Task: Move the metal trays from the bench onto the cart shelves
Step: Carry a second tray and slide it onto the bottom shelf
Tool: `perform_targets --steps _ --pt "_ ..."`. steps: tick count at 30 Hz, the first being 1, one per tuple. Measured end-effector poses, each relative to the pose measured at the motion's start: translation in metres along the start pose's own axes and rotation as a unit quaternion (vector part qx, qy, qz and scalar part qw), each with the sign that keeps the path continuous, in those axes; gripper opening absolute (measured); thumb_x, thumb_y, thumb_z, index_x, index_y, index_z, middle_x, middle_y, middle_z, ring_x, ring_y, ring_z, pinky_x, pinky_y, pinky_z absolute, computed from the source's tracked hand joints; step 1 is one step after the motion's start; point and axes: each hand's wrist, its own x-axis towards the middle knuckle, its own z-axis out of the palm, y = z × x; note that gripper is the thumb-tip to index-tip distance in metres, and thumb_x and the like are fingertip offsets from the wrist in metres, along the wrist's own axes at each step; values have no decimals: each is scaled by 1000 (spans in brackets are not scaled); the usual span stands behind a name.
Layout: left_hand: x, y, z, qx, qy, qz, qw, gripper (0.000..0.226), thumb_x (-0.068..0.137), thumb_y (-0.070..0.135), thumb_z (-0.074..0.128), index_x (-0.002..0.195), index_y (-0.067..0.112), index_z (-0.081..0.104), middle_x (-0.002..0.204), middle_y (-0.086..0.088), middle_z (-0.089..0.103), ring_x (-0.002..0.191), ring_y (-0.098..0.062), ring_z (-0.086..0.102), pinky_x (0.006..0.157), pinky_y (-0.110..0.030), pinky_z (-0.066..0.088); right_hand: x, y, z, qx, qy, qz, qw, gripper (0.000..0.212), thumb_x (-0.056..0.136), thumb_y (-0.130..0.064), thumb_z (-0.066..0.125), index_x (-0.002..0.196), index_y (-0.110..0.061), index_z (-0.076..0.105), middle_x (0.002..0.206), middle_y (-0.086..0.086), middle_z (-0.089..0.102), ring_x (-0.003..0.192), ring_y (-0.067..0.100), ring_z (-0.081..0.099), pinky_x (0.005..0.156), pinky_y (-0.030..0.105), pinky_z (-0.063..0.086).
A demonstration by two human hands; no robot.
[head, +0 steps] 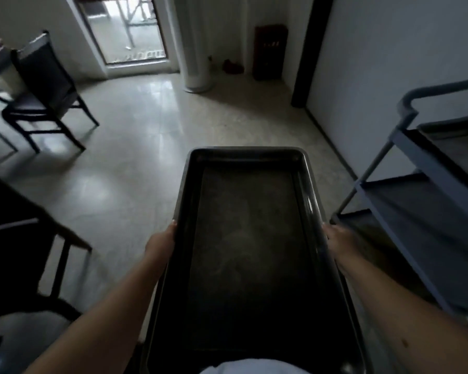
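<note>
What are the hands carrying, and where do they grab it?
A dark metal tray, carried with both hands: the left hand grips its left long edge, the right hand its right long edge.

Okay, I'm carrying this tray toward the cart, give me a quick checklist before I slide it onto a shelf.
1. Left hand gripping the tray edge: ok.
2. Right hand gripping the opposite edge: ok.
3. Tray empty, nothing to spill: ok.
4. Tray lined up with the cart: not ok, the cart stands off to the right.
5. Middle shelf free for the tray: ok on the part in view.
6. Floor ahead free of obstacles: ok.
</note>
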Motion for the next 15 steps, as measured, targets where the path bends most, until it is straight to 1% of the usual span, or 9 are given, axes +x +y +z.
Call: perform_targets --steps 3,4,6,7,8,11,13,14,15 --pt "47 45 23 20 -25 19 999 76 96 65 39 116 -3 66 114 -27 65 103 -40 63 93 -47 51 32 -9 -4 50 47 23 997 39 96 -39 47 99 -5 66 98 19 65 90 34 60 80 38 47" --pt "62 60 32 23 -29 25 999 76 95 66 39 117 -2 66 113 -25 65 102 -39 63 89 -44 50 45 -13 -5 60 61 28 996 38 95 -39 48 95 -6 66 94 18 64 82 29 59 74 36 46" --pt "91 91 48 48 -47 37 997 75 97 65 35 119 1 66 111 -24 63 100 -38 62 82 -39 46 74 -19 -7 65 77 29 994 36 95 -38 48 89 -7 66 83 12 61 67 16 51 57 27 35" --pt "105 107 55 65 -49 42 996 74 97 64 34 120 1 66 110 -24 63 98 -36 61 80 -37 44 89 -24 -8 68 84 32 994 36 95 -38 48 89 -8 66 77 8 59 64 12 49 54 26 32" --pt "117 122 61 70 -52 40 995 74 96 65 36 119 2 66 110 -22 63 94 -34 60 79 -37 44 102 -28 -9 77 87 40 992 36 95 -39 49 89 -8 66 75 6 59 65 13 50 54 26 31" --pt "147 162 78 55 -86 18 995 72 91 70 42 118 8 67 108 -17 65 92 -31 61 79 -40 48 132 -41 -15 95 95 59 989 38 95 -38 48 80 -6 64 76 11 59 71 25 54 59 30 35" --pt "161 183 92 62 -128 18 990 71 91 71 41 119 11 67 105 -14 64 90 -30 62 77 -40 50 148 -45 -22 105 107 67 987 40 94 -36 48 74 -5 62 71 10 57 66 24 51 56 30 34" --pt "168 193 101 67 -145 22 987 71 92 70 41 120 10 67 105 -14 65 91 -31 63 78 -42 52 153 -45 -27 110 116 76 984 39 94 -36 49 74 -5 62 70 10 57 65 24 51 55 29 34" --pt "174 203 111 75 -157 26 984 70 92 68 41 120 9 66 107 -17 65 95 -34 63 84 -45 53 157 -43 -33 113 127 87 982 39 94 -37 49 74 -6 62 69 10 58 64 23 51 54 29 34"
